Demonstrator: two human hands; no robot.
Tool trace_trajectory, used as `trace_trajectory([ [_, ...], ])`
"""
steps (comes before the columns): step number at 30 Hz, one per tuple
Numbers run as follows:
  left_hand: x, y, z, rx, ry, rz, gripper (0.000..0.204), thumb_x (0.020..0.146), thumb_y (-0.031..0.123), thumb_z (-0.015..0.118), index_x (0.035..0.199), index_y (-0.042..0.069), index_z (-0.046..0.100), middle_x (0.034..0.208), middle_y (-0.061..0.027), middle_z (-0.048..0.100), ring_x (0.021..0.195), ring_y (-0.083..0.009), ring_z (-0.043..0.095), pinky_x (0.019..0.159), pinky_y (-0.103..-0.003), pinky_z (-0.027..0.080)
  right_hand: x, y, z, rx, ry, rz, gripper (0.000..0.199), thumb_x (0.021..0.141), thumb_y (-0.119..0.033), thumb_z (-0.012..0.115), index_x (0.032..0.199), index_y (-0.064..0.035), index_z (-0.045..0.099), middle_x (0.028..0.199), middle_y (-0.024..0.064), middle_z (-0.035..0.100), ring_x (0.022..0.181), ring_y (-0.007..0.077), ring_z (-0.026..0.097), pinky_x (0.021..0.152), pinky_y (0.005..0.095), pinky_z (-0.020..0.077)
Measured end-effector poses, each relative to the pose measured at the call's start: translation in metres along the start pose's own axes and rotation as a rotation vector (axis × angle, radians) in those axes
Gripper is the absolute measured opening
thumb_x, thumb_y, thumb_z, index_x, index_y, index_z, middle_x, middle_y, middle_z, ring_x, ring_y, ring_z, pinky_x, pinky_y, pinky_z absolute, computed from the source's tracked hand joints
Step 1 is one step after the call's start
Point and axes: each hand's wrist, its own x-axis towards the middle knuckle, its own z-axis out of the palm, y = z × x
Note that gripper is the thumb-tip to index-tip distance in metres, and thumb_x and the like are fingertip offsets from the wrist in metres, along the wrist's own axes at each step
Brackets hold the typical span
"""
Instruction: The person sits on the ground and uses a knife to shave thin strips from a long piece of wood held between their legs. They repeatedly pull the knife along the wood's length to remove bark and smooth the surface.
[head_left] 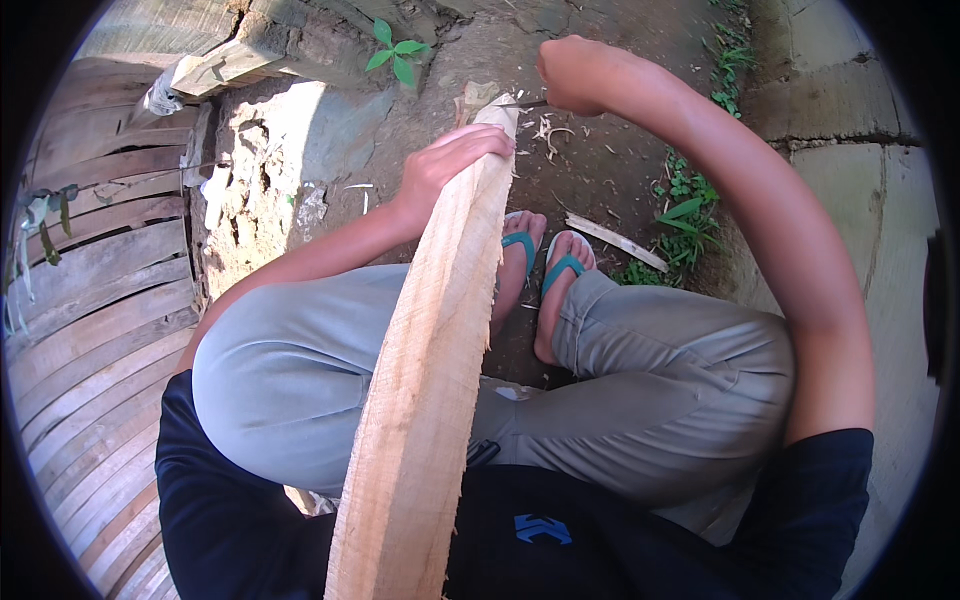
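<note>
A long, pale, rough-cut wooden beam [420, 380] slants from my chest, between my knees, to a narrowed far end. My left hand [450, 170] grips it close to that end, fingers wrapped over the top. Beyond those fingers, the thin dark blade of a knife [527, 104] lies against the beam's right edge near its tip. My right hand [572, 76] is closed in a fist around the knife's handle, which the fingers hide. Splintered fibres stick out along the beam's right edge.
Wood shavings [548, 135] litter the dirt ground beyond my sandalled feet [560, 262]. A loose wood strip [617, 242] lies right of them, beside green weeds [685, 220]. A slatted wooden wall [110, 300] stands at left, and concrete slabs [840, 210] run along the right.
</note>
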Motion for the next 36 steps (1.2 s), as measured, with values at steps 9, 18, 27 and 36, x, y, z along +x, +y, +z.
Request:
trace_trajectory([
  [9, 0.002, -0.002, 0.001, -0.043, 0.006, -0.005, 0.031, 0.076, 0.010, 0.068, 0.105, 0.002, 0.063, 0.105, -0.0111, 0.067, 0.105, -0.0295, 0.066, 0.090, -0.037, 0.053, -0.026, -0.013, 0.013, 0.063, 0.116, -0.064, 0.022, 0.080, -0.004, 0.059, 0.097, 0.0032, 0.071, 0.094, 0.0259, 0.070, 0.092, 0.0389, 0.071, 0.078, 0.0450, 0.0579],
  [18, 0.000, 0.001, 0.000, -0.029, 0.005, -0.032, 0.034, 0.075, 0.007, 0.070, 0.107, 0.002, 0.063, 0.107, -0.0118, 0.067, 0.104, -0.0301, 0.067, 0.088, -0.037, 0.053, -0.033, -0.029, 0.026, 0.066, 0.079, -0.038, 0.022, 0.085, -0.006, 0.058, 0.101, 0.0000, 0.071, 0.101, 0.0221, 0.071, 0.097, 0.0356, 0.070, 0.082, 0.0424, 0.0577],
  [27, -0.002, -0.001, 0.000, -0.099, 0.025, -0.034, 0.035, 0.075, 0.006, 0.070, 0.109, 0.001, 0.062, 0.109, -0.0130, 0.067, 0.107, -0.0301, 0.066, 0.092, -0.037, 0.052, -0.034, -0.028, 0.032, 0.068, 0.080, -0.033, 0.023, 0.087, -0.006, 0.057, 0.104, -0.0007, 0.071, 0.103, 0.0223, 0.071, 0.099, 0.0354, 0.070, 0.082, 0.0423, 0.0578],
  [36, -0.003, 0.004, -0.003, -0.136, 0.009, -0.053, 0.035, 0.077, 0.004, 0.069, 0.110, -0.003, 0.061, 0.110, -0.0156, 0.066, 0.110, -0.0315, 0.064, 0.098, -0.040, 0.048, -0.028, -0.025, 0.046, 0.076, 0.137, -0.024, 0.020, 0.085, -0.005, 0.059, 0.101, -0.0011, 0.071, 0.103, 0.0208, 0.071, 0.098, 0.0349, 0.070, 0.080, 0.0422, 0.0582],
])
